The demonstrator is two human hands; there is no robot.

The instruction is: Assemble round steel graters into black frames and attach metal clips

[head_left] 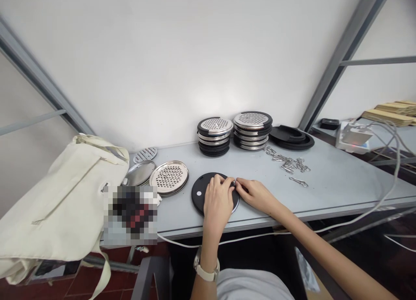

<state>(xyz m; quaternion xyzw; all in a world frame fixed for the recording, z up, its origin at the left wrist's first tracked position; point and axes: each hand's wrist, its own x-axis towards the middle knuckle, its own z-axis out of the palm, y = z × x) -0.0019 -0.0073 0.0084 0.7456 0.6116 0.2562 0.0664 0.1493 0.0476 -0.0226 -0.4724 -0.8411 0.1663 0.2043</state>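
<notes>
A round black grater holder with a white dot lies flat near the front edge of the table. My left hand rests over it, the fingers bent and gripping its top and right side. At the holder's right edge, my right hand is closed in a pinch on a small metal wire clip, mostly hidden by the fingertips. Similar wire clips lie in a loose pile to the right, and a single one lies nearer me.
Stacks of round graters stand by the wall, beside black round parts. Loose grater discs and a cream bag are on the left. A white cable runs along the table's front edge.
</notes>
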